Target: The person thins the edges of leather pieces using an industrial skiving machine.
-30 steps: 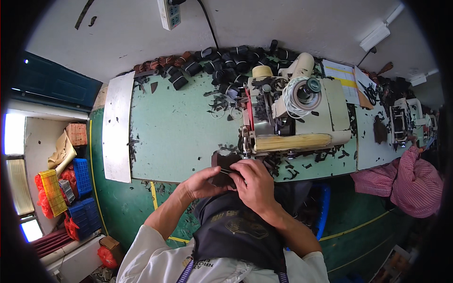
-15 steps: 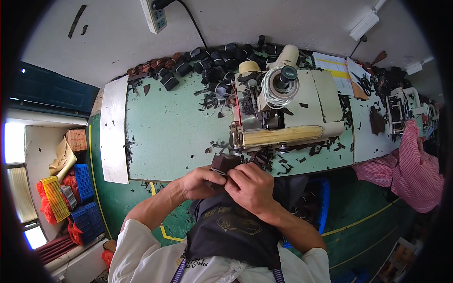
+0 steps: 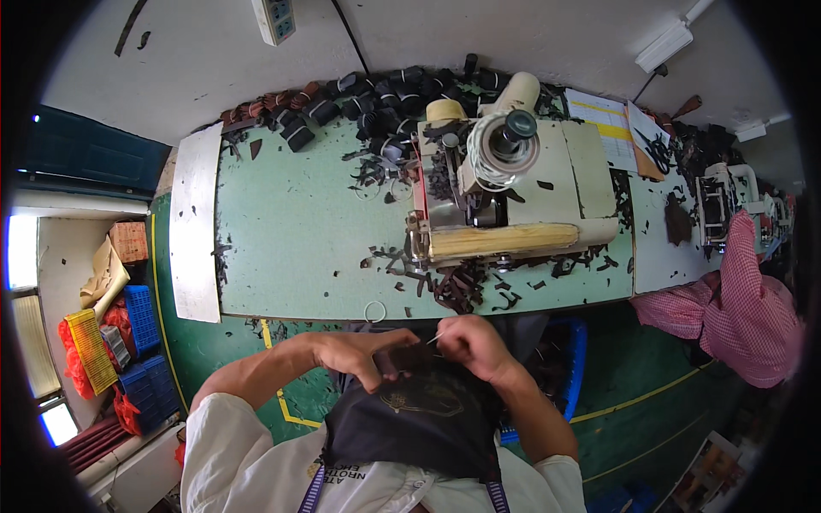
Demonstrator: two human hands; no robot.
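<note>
My left hand (image 3: pixel 355 353) is closed around a dark brown bundle (image 3: pixel 409 359) of leather-like pieces, held low in front of my apron (image 3: pixel 410 427). Just to the right, my right hand (image 3: pixel 473 344) is pinched shut on a thin white band (image 3: pixel 436 336), which stretches toward the bundle's upper right corner. Whether the band still loops round the bundle cannot be made out. On the table's front edge, beside the hands, lies a loose white ring-shaped band (image 3: pixel 375 311).
A cream sewing machine (image 3: pixel 547 188) stands on the green table (image 3: pixel 291 222), dark scraps (image 3: pixel 457 286) before it. Banded dark bundles (image 3: pixel 385 107) line the wall. Scissors (image 3: pixel 658 152) lie on papers at right; a blue basket (image 3: pixel 578 368) sits below the table's front edge.
Both hands have come down off the table edge toward my apron with the bundle. My right hand has moved away from the bundle, drawing out the white band. The loose ring has come into sight.
</note>
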